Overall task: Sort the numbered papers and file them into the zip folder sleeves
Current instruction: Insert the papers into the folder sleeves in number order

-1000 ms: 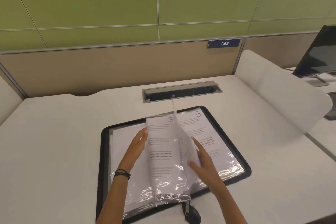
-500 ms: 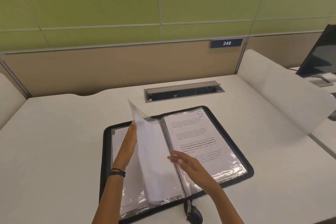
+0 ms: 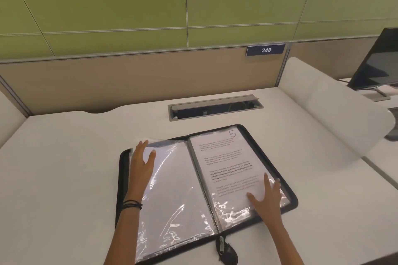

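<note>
A black zip folder (image 3: 291,191) lies open on the white desk. Its right-hand clear sleeve holds a printed paper marked 5 (image 3: 226,161). The left-hand sleeve (image 3: 178,191) lies flat and shows a blank white back. My left hand (image 3: 142,162) rests flat on the upper left of that left sleeve, fingers spread. My right hand (image 3: 266,197) presses flat on the lower right of the paper marked 5, fingers apart. Neither hand grips anything. The zip pull (image 3: 221,246) hangs at the folder's front edge.
A grey cable hatch (image 3: 215,106) is set in the desk (image 3: 64,168) just behind the folder. A curved white divider (image 3: 327,109) stands on the right, with a dark monitor (image 3: 379,62) beyond it. A tan panel with a sign reading 248 (image 3: 266,50) backs the desk.
The sleeve with paper 3, held upright a second ago, has been turned over to the left and now lies flat. My right hand moved onto the page marked 5.
</note>
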`<state>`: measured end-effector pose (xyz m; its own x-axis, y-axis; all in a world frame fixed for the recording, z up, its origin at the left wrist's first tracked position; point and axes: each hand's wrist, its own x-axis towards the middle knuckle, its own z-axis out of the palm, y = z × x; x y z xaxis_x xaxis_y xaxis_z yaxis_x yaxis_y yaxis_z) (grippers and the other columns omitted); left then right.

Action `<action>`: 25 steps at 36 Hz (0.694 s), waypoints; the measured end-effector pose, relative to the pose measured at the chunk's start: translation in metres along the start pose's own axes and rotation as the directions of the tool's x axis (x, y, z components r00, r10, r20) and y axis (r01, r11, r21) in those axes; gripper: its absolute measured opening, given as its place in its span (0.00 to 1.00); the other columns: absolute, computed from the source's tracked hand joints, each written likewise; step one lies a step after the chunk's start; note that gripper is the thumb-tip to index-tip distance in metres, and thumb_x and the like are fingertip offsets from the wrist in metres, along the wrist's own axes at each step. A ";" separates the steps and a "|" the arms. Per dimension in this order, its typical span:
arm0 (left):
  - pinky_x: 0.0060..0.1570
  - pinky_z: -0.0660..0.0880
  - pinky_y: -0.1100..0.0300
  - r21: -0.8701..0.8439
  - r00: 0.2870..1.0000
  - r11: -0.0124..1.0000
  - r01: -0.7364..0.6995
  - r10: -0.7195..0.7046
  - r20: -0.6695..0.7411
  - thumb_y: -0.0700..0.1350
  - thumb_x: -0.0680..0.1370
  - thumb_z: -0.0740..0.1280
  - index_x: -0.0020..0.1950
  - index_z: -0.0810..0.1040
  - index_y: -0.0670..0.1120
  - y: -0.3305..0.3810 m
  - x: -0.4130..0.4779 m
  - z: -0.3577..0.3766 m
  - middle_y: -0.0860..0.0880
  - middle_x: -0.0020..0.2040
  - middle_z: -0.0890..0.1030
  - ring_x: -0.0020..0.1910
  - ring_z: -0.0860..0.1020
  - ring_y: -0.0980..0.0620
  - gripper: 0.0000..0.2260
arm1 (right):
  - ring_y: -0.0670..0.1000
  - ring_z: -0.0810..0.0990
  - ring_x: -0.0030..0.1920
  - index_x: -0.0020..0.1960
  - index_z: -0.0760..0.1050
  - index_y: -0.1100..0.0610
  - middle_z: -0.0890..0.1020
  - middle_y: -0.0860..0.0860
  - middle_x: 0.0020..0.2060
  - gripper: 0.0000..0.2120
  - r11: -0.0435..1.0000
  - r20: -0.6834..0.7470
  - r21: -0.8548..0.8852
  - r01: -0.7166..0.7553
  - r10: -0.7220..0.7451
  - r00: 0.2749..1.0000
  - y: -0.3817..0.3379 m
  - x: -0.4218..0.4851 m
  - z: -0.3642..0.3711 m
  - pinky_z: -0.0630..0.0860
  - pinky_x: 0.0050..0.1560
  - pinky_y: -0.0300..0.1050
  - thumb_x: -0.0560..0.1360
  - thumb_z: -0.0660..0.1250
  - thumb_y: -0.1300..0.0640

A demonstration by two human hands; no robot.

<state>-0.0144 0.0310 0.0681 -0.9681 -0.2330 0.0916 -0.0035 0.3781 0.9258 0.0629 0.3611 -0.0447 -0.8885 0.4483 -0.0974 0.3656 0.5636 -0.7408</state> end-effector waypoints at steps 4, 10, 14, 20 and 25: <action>0.67 0.61 0.59 -0.001 0.991 1.000 -0.016 0.016 0.133 0.42 0.81 0.61 0.72 0.67 0.46 0.000 0.000 0.021 0.48 0.72 0.66 0.71 0.64 0.49 0.19 | 0.61 0.47 0.75 0.76 0.46 0.51 0.44 0.57 0.76 0.44 0.997 0.006 0.076 0.025 -0.025 1.000 -0.002 0.000 0.002 0.56 0.70 0.60 0.71 0.72 0.57; 0.49 0.70 0.72 -0.034 0.885 0.997 0.070 -0.046 0.463 0.43 0.81 0.61 0.67 0.71 0.50 0.008 -0.016 0.066 0.49 0.65 0.74 0.57 0.75 0.53 0.14 | 0.56 0.65 0.70 0.75 0.51 0.54 0.63 0.55 0.72 0.46 0.966 -0.020 0.215 0.144 -0.143 0.989 -0.008 -0.001 0.002 0.70 0.64 0.51 0.66 0.70 0.41; 0.58 0.71 0.62 -0.005 0.759 0.991 0.135 -0.100 0.644 0.46 0.81 0.61 0.65 0.69 0.55 0.010 -0.028 0.094 0.50 0.63 0.74 0.59 0.75 0.55 0.13 | 0.56 0.79 0.52 0.75 0.53 0.54 0.75 0.57 0.61 0.38 0.949 -0.029 0.260 0.177 -0.176 0.984 -0.016 -0.004 -0.003 0.77 0.45 0.37 0.68 0.63 0.50; 0.50 0.77 0.65 -0.115 0.744 0.959 0.258 -0.121 0.657 0.55 0.81 0.56 0.71 0.62 0.53 0.025 -0.040 0.120 0.51 0.62 0.74 0.55 0.77 0.55 0.18 | 0.35 0.74 0.58 0.71 0.61 0.41 0.73 0.37 0.62 0.31 0.894 0.089 0.337 0.295 -0.342 0.936 -0.032 -0.015 -0.003 0.76 0.56 0.38 0.74 0.65 0.64; 0.50 0.79 0.59 -0.213 0.811 0.944 0.252 -0.086 0.579 0.52 0.80 0.61 0.66 0.66 0.54 0.035 -0.041 0.133 0.52 0.62 0.77 0.56 0.78 0.54 0.14 | 0.41 0.71 0.65 0.69 0.68 0.42 0.76 0.39 0.62 0.27 0.861 0.310 0.391 0.325 -0.456 0.834 -0.036 -0.025 -0.004 0.70 0.63 0.36 0.72 0.66 0.56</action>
<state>-0.0080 0.1728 0.0482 -0.9295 0.2976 -0.2177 -0.1940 0.1075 0.9751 0.0728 0.3328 -0.0128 -0.9939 -0.0980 0.0500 -0.0822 0.3594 -0.9296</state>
